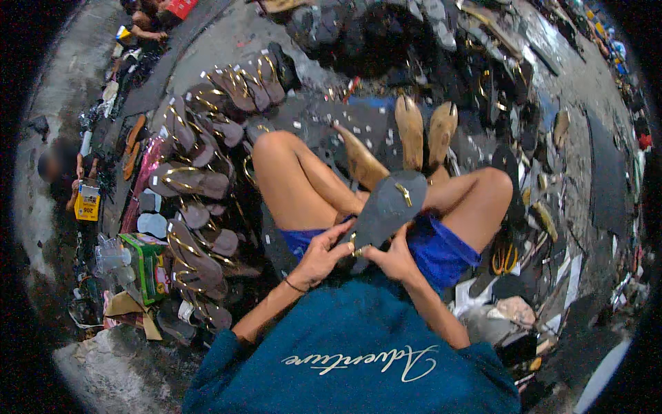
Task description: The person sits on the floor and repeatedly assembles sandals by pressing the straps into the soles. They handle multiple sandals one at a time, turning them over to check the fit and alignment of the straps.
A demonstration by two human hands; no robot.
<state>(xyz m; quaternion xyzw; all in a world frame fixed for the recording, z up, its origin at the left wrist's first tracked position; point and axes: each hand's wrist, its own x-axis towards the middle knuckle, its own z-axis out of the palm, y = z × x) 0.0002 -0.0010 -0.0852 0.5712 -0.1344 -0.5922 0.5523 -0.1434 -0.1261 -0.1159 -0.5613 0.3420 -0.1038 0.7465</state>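
Note:
I sit on the floor with bare knees drawn up and hold a dark grey sandal sole over my lap, its toe pointing away from me. A small gold metal strap piece sits on its upper face. My left hand grips the sole's near end from the left, thumb and fingers pinching the edge. My right hand holds the same end from the right and underneath. A bit of gold trim shows between my fingers.
Rows of finished dark sandals with gold straps lie to my left. Tan wooden shoe forms stand ahead of my knees. A green carton sits at lower left. Another person sits at far left. Scraps and sole pieces cover the right.

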